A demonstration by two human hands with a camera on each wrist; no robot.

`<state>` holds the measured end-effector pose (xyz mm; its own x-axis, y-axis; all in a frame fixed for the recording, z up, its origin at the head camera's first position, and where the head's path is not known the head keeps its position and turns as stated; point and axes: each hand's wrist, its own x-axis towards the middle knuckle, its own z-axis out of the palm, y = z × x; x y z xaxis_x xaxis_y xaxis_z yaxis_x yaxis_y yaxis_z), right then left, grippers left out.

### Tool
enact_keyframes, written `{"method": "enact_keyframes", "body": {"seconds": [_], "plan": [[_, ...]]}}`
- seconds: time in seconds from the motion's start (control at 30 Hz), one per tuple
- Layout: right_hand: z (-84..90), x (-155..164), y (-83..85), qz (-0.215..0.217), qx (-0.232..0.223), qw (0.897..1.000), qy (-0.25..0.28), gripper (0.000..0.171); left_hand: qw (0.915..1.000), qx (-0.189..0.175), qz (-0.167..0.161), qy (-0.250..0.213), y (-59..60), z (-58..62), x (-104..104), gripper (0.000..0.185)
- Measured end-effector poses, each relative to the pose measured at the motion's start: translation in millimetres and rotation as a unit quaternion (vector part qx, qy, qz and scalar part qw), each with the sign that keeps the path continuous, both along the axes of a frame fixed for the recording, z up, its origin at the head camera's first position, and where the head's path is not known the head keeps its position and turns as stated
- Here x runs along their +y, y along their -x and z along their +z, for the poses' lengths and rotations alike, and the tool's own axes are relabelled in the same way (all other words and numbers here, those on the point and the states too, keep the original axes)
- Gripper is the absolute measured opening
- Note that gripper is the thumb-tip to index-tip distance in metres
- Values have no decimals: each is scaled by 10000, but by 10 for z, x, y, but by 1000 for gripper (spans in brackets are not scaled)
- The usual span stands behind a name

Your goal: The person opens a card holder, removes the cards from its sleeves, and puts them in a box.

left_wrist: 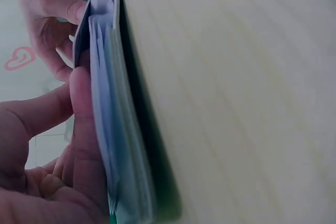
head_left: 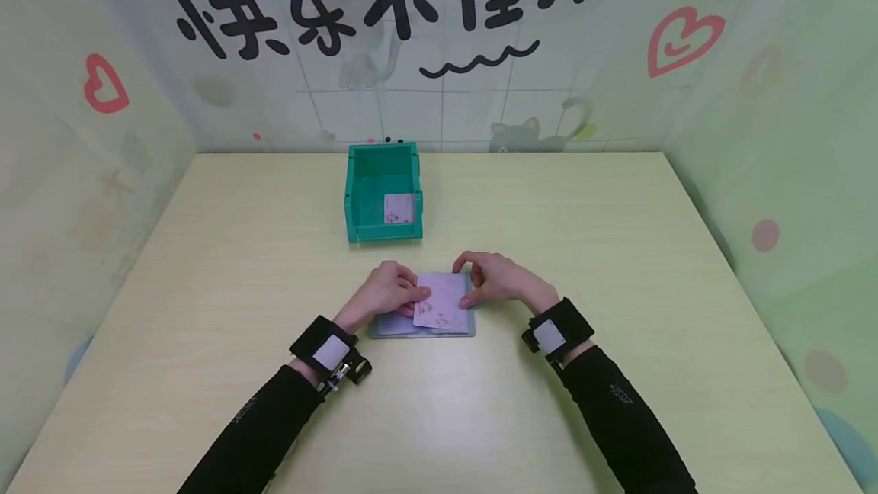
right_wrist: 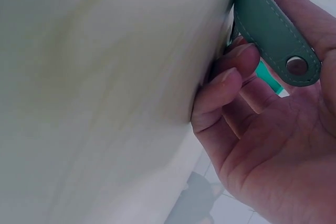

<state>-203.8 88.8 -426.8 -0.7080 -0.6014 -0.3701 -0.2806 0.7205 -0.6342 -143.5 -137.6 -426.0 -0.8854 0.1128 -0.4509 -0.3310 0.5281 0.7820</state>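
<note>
**Both hands on a card holder, green bin sitting just behind**

So here's the setup: a grey-green card holder (head_left: 421,324) lies flat on the pale wooden counter (head_left: 617,250), right in front of the person and about the middle of it. A pinkish card (head_left: 442,301) sits on top of it, slightly tilted.

The left hand (head_left: 386,288) has its fingers curled onto the left edge of the card and holder, thumb pressed along the stack of sleeves in the left wrist view. The right hand (head_left: 497,277) is curled at the right edge, fingertips on the card; the right wrist view shows it gripping a green strap with a snap button (right_wrist: 296,65), which looks like the holder's closure tab.

Around it: a teal plastic bin (head_left: 382,190) stands just beyond the hands, apart from them, its low side facing the person. Inside it another pinkish card (head_left: 398,208) leans in the front right corner. Nothing lies between the bin and the holder.

Behind everything is a pale wall with big black lettering (head_left: 357,10), red hearts (head_left: 682,36) and a grey cat drawing (head_left: 524,136). Both wrists wear black straps over black sleeves.
</note>
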Motion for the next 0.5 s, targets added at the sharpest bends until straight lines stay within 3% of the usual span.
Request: {"method": "enact_keyframes", "body": {"seconds": [0.2,0.5], "plan": [[-6,-1,-3,-30,-22,10000,4,53,9999,-95,-99,-30,-12,47,-46,30],[-11,5,1,19,-20,10000,65,53,9988,-240,-404,-155,-41,141,-135,55]]}}
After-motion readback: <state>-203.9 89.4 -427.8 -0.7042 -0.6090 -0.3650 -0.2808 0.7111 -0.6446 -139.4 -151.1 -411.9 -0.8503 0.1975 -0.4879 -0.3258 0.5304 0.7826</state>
